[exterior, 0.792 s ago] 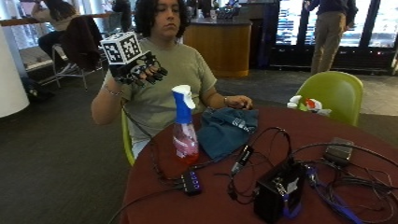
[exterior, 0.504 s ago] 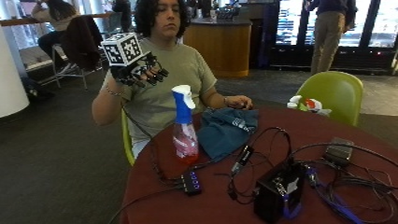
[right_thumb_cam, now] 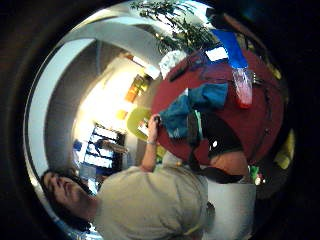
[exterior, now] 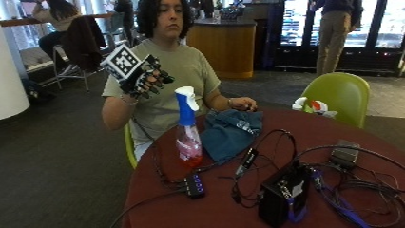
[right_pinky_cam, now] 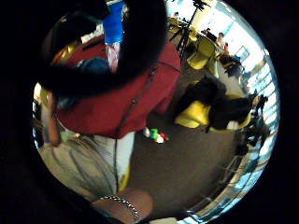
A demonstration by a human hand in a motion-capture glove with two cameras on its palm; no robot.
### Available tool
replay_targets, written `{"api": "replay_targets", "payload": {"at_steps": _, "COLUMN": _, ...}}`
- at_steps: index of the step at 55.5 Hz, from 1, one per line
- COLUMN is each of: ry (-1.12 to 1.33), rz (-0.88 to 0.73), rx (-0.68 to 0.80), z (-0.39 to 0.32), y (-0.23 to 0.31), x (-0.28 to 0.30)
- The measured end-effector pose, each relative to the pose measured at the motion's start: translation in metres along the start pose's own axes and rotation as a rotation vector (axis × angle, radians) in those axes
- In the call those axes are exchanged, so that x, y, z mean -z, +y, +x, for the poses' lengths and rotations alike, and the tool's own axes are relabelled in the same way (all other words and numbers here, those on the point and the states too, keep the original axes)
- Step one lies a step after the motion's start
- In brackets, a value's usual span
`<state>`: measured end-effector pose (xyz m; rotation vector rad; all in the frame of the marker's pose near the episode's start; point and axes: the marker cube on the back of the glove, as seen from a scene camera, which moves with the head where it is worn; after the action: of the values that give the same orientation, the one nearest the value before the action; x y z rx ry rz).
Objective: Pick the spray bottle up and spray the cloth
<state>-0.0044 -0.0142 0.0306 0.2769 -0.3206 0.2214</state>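
Pink liquid low in the upright spray bottle (exterior: 188, 130) — gloved right hand (exterior: 147, 78) raised, fingers relaxed, empty.

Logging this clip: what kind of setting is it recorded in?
Probably a cafe or canteen-style common area. A round red table with green chairs, a curved wooden counter behind the person, and glass-fronted cabinets or doors along the back wall point to that.

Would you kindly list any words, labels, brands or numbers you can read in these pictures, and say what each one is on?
No text is readable in any view.
Clear plastic spray bottle with blue and white trigger head: no label can be made out.
Blue cloth: pale marks near its edge, too blurred to read.
Black box on the red table: small pale patch, too small to read.
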Motion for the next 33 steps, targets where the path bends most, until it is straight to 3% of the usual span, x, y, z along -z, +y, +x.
{"api": "replay_targets", "payload": {"at_steps": 9, "ry": -0.453, "rz": 0.092, "rx": -0.045, "z": 0.01, "y": -0.022, "x": -0.042}}
{"api": "replay_targets", "payload": {"at_steps": 14, "ry": -0.531, "rz": 0.262, "rx": -0.119, "z": 0.014, "y": -0.044, "x": -0.061}}
{"api": "replay_targets", "payload": {"at_steps": 21, "ry": -0.635, "rz": 0.382, "rx": -0.258, "z": 0.018, "y": -0.059, "x": -0.075}}
{"api": "replay_targets", "payload": {"at_steps": 28, "ry": -0.726, "rz": 0.589, "rx": -0.279, "z": 0.023, "y": -0.089, "x": -0.081}}
{"api": "replay_targets", "payload": {"at_steps": 33, "ry": -0.769, "rz": 0.619, "rx": -0.248, "z": 0.024, "y": -0.095, "x": -0.09}}
